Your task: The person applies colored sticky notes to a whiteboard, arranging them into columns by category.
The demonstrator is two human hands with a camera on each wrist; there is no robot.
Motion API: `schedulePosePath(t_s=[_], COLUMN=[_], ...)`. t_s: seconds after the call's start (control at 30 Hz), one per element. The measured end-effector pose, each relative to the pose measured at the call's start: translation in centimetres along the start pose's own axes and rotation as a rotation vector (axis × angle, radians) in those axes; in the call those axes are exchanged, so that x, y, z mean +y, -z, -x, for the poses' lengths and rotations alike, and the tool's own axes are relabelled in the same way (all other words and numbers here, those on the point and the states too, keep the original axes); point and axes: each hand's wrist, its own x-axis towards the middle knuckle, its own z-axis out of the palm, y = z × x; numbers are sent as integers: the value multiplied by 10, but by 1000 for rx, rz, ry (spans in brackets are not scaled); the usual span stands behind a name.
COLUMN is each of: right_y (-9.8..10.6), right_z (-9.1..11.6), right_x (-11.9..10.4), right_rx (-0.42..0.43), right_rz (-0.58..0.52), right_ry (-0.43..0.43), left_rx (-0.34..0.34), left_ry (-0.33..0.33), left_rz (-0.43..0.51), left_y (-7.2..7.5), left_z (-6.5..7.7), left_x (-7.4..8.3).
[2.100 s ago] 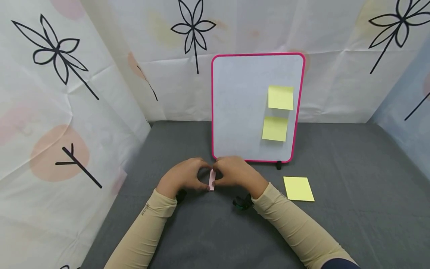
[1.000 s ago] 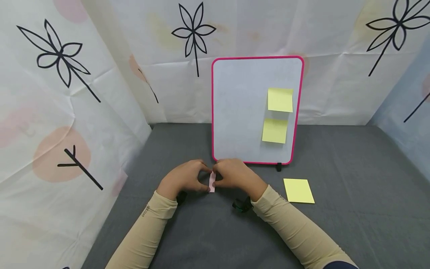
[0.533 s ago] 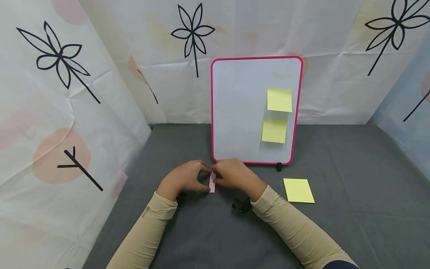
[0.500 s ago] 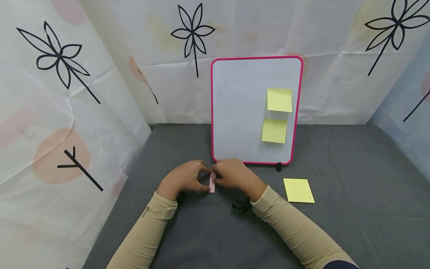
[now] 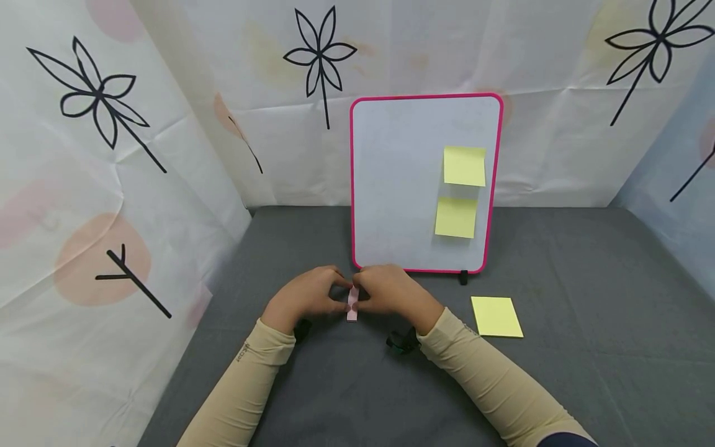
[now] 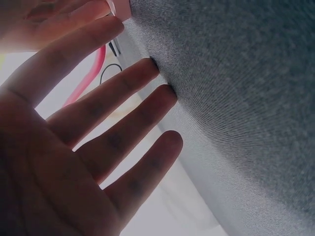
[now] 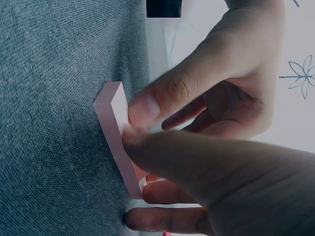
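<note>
A narrow pink sticky-note pad lies on the grey cloth between both hands. In the head view my left hand holds it from the left, thumb on its top and index fingertip at its far end. The left wrist view shows the other left fingers spread, fairly straight, near the cloth. My right hand grips the pad from the right, its thumb pressed on the top beside the left thumb. A small pale edge shows by the right fingertips in the right wrist view; whether a sheet is lifted I cannot tell.
A pink-framed whiteboard stands behind the hands. Stuck on its right side are an upper yellow sticky note and a lower yellow sticky note. A yellow sticky-note pad lies on the table right of the right hand.
My left thumb has slid from the pad's near end up along it, towards the right thumb. The pad and right hand stay in nearly the same place.
</note>
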Motion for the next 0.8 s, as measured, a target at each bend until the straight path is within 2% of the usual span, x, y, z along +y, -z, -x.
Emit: schedulePosePath(t_s=[0.23, 0.6, 0.8], right_y=[-2, -1, 5], right_z=[0, 1, 2], right_x=[0, 1, 3], right_rx=[46, 94, 114], right_rz=[7, 17, 8], right_ry=[25, 48, 57], left_rx=[17, 6, 26], left_ry=[12, 13, -26], left_rz=[-1, 1, -6], left_y=[0, 2, 2], left_z=[1, 3, 3], left_x=[0, 4, 4])
